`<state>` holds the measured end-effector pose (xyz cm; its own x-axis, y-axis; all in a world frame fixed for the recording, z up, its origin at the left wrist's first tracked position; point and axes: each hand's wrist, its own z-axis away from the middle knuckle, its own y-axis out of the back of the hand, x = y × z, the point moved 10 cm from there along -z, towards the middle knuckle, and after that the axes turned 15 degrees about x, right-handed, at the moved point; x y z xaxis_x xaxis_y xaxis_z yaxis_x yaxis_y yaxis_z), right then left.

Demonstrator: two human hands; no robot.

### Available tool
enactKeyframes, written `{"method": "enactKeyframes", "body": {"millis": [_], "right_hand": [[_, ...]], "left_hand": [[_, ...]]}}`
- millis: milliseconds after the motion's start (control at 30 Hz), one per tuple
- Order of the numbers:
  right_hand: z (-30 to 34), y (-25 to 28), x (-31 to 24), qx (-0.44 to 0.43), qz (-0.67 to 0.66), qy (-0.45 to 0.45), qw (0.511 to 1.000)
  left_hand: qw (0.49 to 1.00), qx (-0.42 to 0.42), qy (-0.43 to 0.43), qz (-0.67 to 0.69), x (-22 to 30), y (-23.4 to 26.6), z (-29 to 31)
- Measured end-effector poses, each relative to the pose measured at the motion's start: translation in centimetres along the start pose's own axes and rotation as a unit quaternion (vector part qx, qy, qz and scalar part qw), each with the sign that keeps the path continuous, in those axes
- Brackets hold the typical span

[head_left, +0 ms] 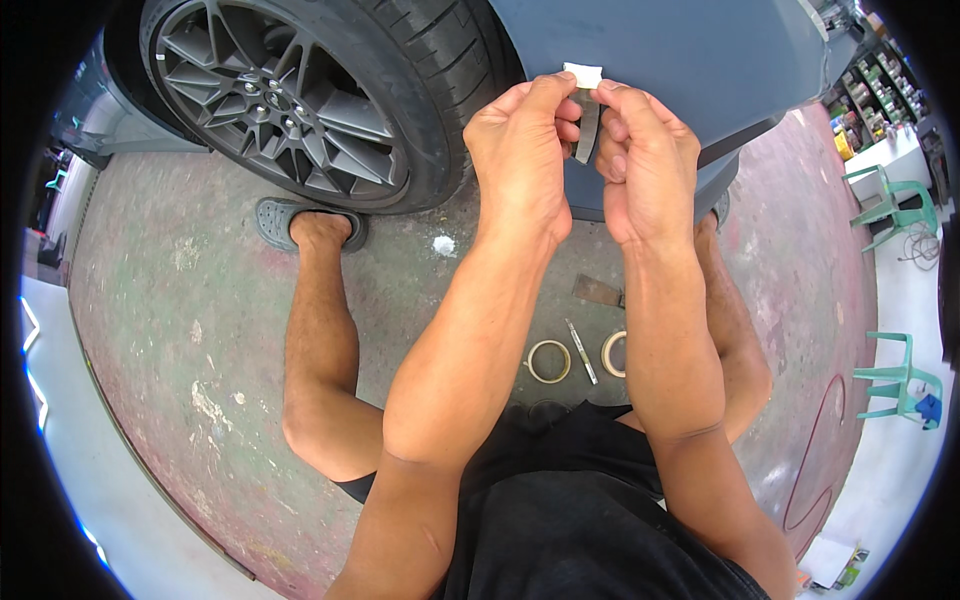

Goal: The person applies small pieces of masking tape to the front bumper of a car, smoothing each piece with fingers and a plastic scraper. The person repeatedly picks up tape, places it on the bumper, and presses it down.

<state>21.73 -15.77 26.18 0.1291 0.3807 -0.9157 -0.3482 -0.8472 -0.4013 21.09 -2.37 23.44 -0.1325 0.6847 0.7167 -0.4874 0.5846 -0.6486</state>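
Between my two hands is a small white rectangular piece (583, 75), flat like paper or tape; I cannot tell which. My left hand (525, 150) pinches its left end between thumb and fingertips. The right end is in the closed fingertips of my right hand (645, 150). Both hands are close in front of a blue-grey car body panel (680, 60). A narrow strip with a greyish face (588, 130) shows in the gap between my hands; its kind is unclear.
A car wheel (275, 100) with a dark rim stands to the left. On the floor between my legs lie a tape roll (549, 362), a second tape roll (613, 355), a pen-like stick (580, 352) and a flat brownish blade (598, 290). Green chairs (893, 205) stand at the right.
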Motion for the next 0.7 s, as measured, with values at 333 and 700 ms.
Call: {"method": "enactKeyframes", "body": {"millis": [333, 700], "right_hand": [[-0.12, 0.15, 0.51, 0.004, -0.012, -0.01, 1.0], [-0.05, -0.2, 0.82, -0.005, -0.025, -0.02, 0.999]], "left_hand": [[0.999, 0.004, 0.016, -0.043, -0.01, -0.2, -0.58], [0.998, 0.022, 0.021, -0.048, 0.75, -0.34, -0.39]]}}
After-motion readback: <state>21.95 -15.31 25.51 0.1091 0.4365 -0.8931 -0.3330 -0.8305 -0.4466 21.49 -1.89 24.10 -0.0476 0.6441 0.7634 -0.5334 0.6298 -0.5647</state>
